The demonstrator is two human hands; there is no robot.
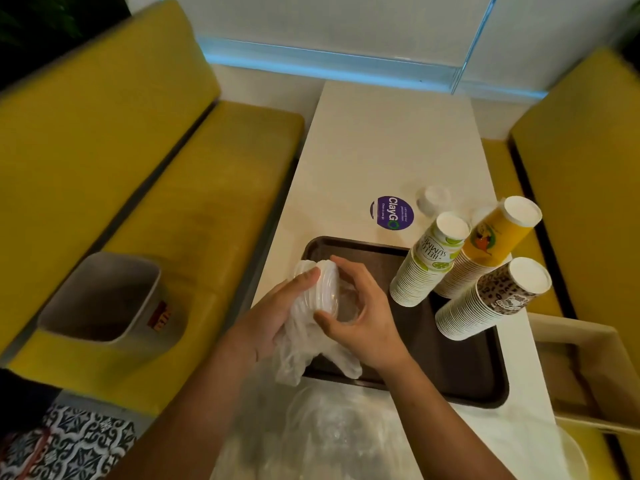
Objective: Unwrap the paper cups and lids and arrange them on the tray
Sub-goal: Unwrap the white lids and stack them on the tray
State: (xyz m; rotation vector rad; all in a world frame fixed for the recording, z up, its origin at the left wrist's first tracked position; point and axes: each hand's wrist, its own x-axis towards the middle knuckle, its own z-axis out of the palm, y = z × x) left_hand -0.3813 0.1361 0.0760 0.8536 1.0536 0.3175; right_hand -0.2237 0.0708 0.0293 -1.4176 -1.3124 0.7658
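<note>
Crumpled clear plastic [329, 438] is noted at the bottom edge, cut off by the frame and too blurred for any contents to be told. Just beyond it, a stack of clear lids [323, 285] is held over the near left part of the brown tray [460, 372]. The left hand [273, 317] is wrapped round the stack's side with the thumb laid across the rims; its fingers are hidden beneath the loose wrapper [294, 358], which hangs from the stack. The right hand [363, 313] is cupped round the stack's near end, fingers and thumb bent.

The lids are seen as translucent, ribbed and lying sideways. Upturned and leaning on the tray's right side are a green-print cup stack [426, 268], a yellow cup stack [491, 244] and a leopard-print cup stack [491, 299]. The yellow one's foot is hidden. A pale stack [434, 199] behind them is blurred.

Bare tray floor is left at the middle and the near right. The white table [381, 150] lies open beyond the purple sticker [392, 213].
</note>
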